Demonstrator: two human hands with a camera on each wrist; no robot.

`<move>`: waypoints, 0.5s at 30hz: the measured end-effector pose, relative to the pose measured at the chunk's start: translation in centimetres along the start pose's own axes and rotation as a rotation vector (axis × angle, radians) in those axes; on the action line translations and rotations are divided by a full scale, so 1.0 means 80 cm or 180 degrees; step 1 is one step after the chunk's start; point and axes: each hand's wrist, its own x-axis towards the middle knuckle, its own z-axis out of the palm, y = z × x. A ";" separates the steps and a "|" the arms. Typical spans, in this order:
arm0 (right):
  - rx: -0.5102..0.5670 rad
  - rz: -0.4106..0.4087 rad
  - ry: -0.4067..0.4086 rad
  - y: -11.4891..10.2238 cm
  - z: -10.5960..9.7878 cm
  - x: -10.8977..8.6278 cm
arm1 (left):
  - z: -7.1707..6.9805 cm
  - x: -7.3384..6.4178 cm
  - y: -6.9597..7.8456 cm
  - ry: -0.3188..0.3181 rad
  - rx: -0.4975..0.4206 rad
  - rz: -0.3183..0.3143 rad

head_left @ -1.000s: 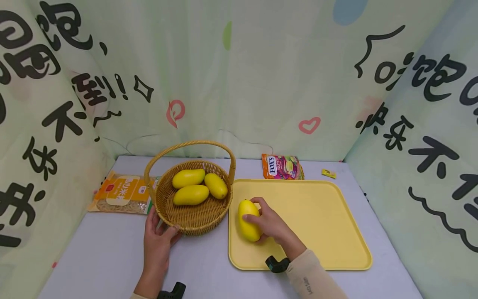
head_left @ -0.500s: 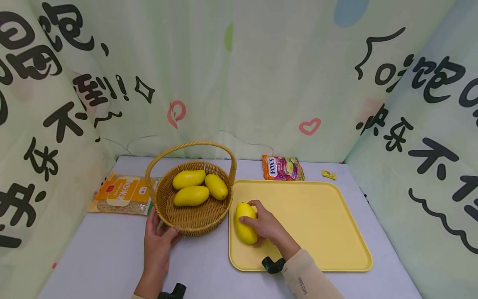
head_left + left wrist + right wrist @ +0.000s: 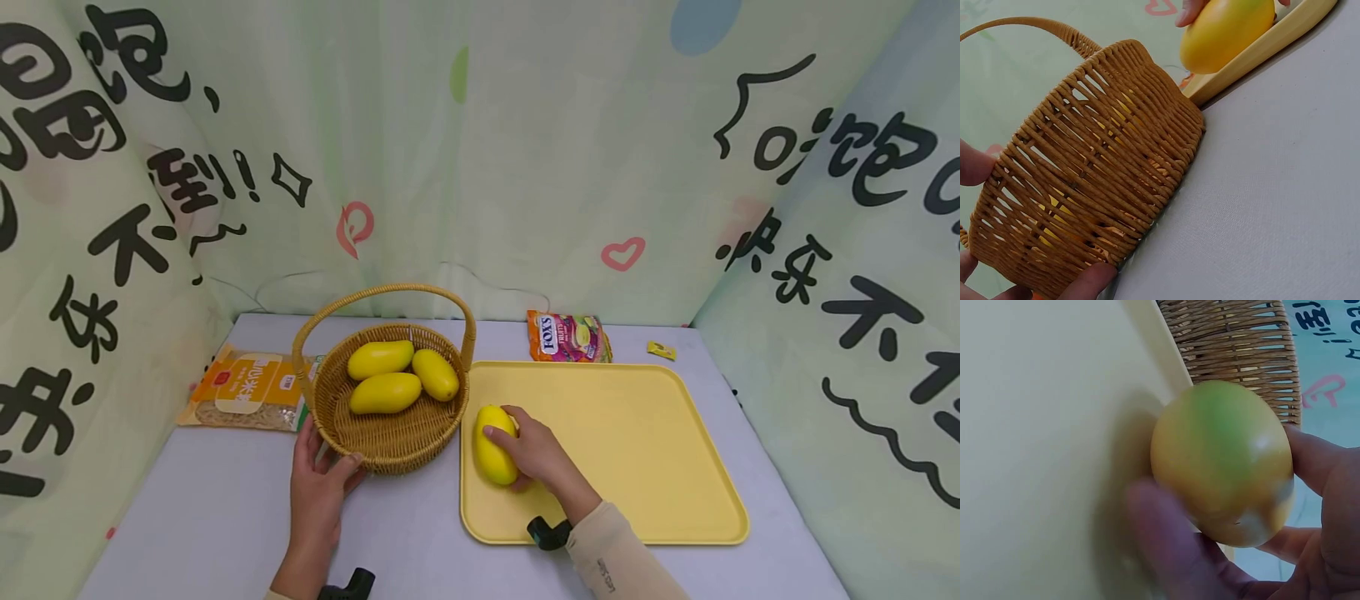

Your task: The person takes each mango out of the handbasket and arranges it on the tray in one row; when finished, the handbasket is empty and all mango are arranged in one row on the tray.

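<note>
My right hand (image 3: 542, 457) grips a yellow mango (image 3: 491, 454) over the left end of the yellow tray (image 3: 600, 535). In the right wrist view the mango (image 3: 1225, 456) has a green patch, and its shadow falls on the tray. Whether it touches the tray I cannot tell. My left hand (image 3: 321, 483) holds the near left side of a wicker basket (image 3: 397, 457). Thumb and fingers lie against the basket's woven wall (image 3: 1094, 144) in the left wrist view. Inside the basket lie three mangoes, one of them at the right (image 3: 435, 374).
An orange bag of grain (image 3: 247, 389) lies left of the basket, partly behind it. Behind the tray are a Fox's candy bag (image 3: 570, 337) and a small yellow wrapped candy (image 3: 661, 350). The basket's handle (image 3: 382, 288) arches up. Printed curtains enclose the table's back and sides.
Over the past second my right hand has shifted slightly left with the mango, toward the basket. My left hand and the basket have stayed in place.
</note>
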 end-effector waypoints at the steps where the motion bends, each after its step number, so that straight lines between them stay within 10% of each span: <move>1: -0.0032 0.0005 0.0018 0.000 0.000 0.000 | 0.000 0.000 0.000 -0.0002 0.0001 0.0000; 15: -0.0173 0.0034 0.0068 0.005 -0.003 -0.005 | 0.001 -0.001 0.002 -0.0009 0.0009 0.0016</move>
